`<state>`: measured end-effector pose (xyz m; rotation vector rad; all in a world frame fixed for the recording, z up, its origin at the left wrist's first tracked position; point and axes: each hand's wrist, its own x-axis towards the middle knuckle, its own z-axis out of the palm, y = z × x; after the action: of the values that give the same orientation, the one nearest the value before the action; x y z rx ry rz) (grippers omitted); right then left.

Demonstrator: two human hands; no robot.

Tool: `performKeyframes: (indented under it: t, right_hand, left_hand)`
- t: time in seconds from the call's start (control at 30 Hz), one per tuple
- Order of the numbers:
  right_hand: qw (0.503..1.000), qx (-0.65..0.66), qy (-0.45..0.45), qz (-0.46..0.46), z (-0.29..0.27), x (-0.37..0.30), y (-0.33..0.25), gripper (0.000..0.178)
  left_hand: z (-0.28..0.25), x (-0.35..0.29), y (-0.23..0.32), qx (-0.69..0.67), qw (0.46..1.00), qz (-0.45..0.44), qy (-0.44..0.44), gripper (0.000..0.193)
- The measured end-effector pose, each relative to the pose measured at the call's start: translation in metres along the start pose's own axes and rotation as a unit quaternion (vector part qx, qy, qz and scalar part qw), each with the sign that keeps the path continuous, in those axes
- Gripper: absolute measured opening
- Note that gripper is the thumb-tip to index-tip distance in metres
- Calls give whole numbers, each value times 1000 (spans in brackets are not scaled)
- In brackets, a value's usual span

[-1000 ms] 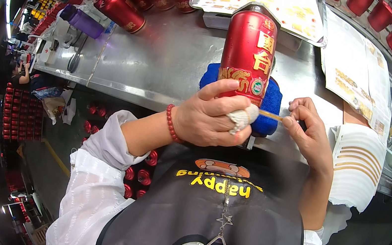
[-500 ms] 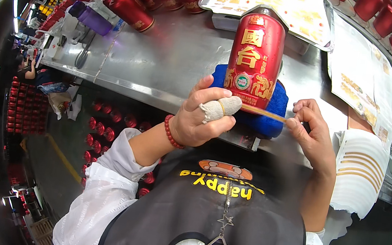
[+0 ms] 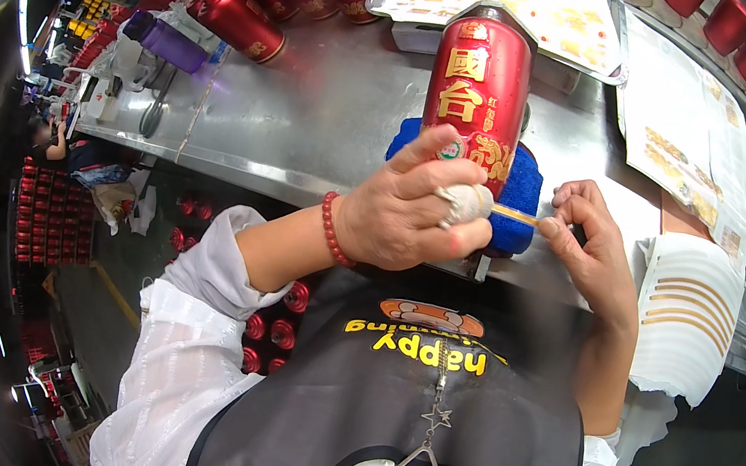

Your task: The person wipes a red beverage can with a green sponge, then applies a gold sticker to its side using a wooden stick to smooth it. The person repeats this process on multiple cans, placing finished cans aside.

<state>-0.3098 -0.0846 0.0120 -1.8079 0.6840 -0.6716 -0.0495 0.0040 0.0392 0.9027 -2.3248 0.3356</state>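
Observation:
A red bottle (image 3: 476, 85) with gold decoration lies tilted on a blue cloth pad (image 3: 520, 187). Over its near end is my left hand (image 3: 422, 188), fingers spread, with a white cloth cover (image 3: 468, 204) on what looks like the index finger. That covered fingertip presses at the bottle's base and hides part of a thin gold strip (image 3: 514, 216). Between thumb and finger, my right hand (image 3: 585, 249) pinches the strip's free end, right of the bottle. The strip runs straight between the two hands.
Several gold strips (image 3: 691, 311) lie on a white sheet (image 3: 672, 361) at the right. Printed label sheets (image 3: 520, 1) lie beyond the bottle. More red bottles (image 3: 240, 22) and a purple flask (image 3: 166, 42) stand at the back left of the metal table (image 3: 318, 82).
My left hand has moved right across the bottle's base along the gold strip, leaving a shorter length showing. My right hand keeps its pinch in nearly the same place.

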Motion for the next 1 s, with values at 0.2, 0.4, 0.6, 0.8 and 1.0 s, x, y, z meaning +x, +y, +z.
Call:
performKeyframes:
  t: [0.2,0.4,0.6,0.8,1.0]
  right_hand:
    - [999,25,-23,-39,-15,-6,-41,25]
    - [1000,5,-19,18,-14,-6,-25,29]
    - [999,8,-24,33,-8,-2,-6,28]
    - [999,22,-29,20,-1,3,-12,29]
    - [999,17,-25,23,-1,5,-4,30]
  left_hand:
    - [-1,-37,12,2,988,-124,96,22]
    - [-3,-38,12,32,995,-65,64,17]
    - [2,-15,12,79,996,-26,25,21]
    - [16,-22,4,-43,978,-172,107,53]
    - [1,-43,17,12,987,-135,87,35]
